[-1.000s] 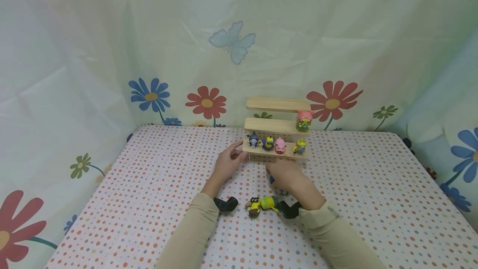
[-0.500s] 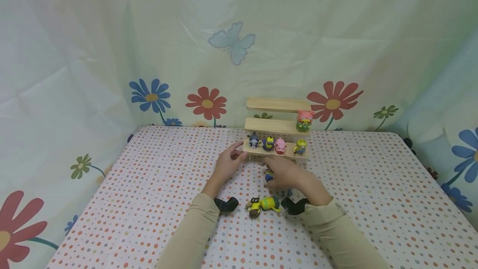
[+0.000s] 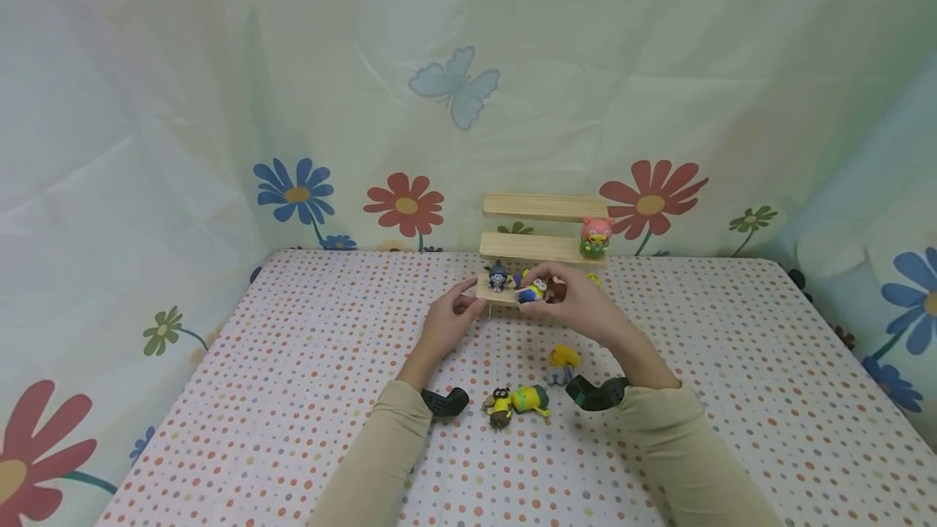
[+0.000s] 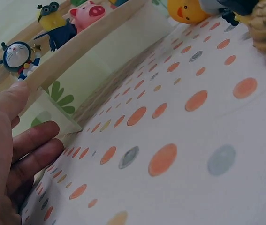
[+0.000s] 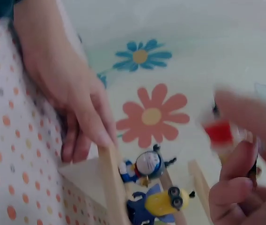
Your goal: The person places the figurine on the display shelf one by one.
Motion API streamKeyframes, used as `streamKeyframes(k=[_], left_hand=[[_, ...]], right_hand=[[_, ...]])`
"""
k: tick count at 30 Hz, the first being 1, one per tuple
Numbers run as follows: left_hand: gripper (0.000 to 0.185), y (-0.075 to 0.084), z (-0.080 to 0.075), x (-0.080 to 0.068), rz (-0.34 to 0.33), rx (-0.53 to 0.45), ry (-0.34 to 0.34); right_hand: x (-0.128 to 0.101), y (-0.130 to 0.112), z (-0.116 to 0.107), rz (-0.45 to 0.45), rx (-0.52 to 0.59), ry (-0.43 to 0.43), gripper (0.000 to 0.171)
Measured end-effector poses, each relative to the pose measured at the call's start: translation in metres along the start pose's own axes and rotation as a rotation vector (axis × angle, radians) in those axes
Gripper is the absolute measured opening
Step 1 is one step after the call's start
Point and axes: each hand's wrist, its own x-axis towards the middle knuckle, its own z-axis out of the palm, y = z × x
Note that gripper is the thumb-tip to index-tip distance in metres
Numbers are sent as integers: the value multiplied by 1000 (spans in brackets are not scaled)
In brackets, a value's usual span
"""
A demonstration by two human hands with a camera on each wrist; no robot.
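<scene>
My left hand (image 3: 448,324) pinches the left end of the lowest board of a wooden step shelf (image 4: 83,44), thumb at its front edge, lower fingers free below. My right hand (image 3: 581,307) pinches a small yellow-and-blue toy figure (image 3: 532,292) over that board; in the right wrist view it is blurred, with a red patch. On the board stand a blue cat figure (image 4: 18,60) and a caped yellow minion figure (image 4: 57,28) with goggles. A pink pig figure (image 4: 88,17) is beside them, hidden behind my right hand in the head view, where another yellow figure (image 3: 593,278) barely shows.
A pink-hooded figure (image 3: 596,237) stands at the right end of the middle board. On the dotted tablecloth (image 3: 329,348) lie a yellow-haired figure (image 3: 564,363), a brown-and-yellow figure (image 3: 500,407) and a yellow-green figure (image 3: 530,399). A flowered curtain (image 3: 556,88) hangs behind.
My right hand has picked the toy figure up from the table in front of the shelf and raised it to the lowest board. My left hand stays at the board's end.
</scene>
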Motion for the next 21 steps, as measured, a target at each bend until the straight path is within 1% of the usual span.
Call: streamKeyframes(k=[2,5,7,8,10,12,14,15,17,19,21], left_hand=[[58,-1,-1,0,4,-7,-2],[59,-2,-1,0,25,-6,-2],[60,-1,-1,-1,37,-6,-2],[60,-1,0,-1,42,-5,-3],[60,-2,0,-1,31,-8,-6],[61,-2,-1,0,13,-13,-10],[60,-2,-2,0,9,-11,-9],[59,-2,-3,0,9,-12,-8],[59,-2,-4,0,19,-12,-6],[59,-2,-3,-1,28,-18,-10],[59,-2,-1,-2,26,-29,-20]], right_hand=[[1,-1,1,34,20,36,32],[3,-1,1,47,32,67,31],[5,-2,0,14,50,76,31],[7,-4,-2,-9,39,87,31],[14,-8,-6,-45,-16,126,34],[27,-14,-12,-66,-98,169,38],[43,-21,-16,-37,-207,208,42],[51,-23,-19,-22,-253,209,43],[66,-27,-22,-8,-329,181,41],[79,-28,-24,0,-389,125,34],[88,-28,-25,-25,-452,68,30]])
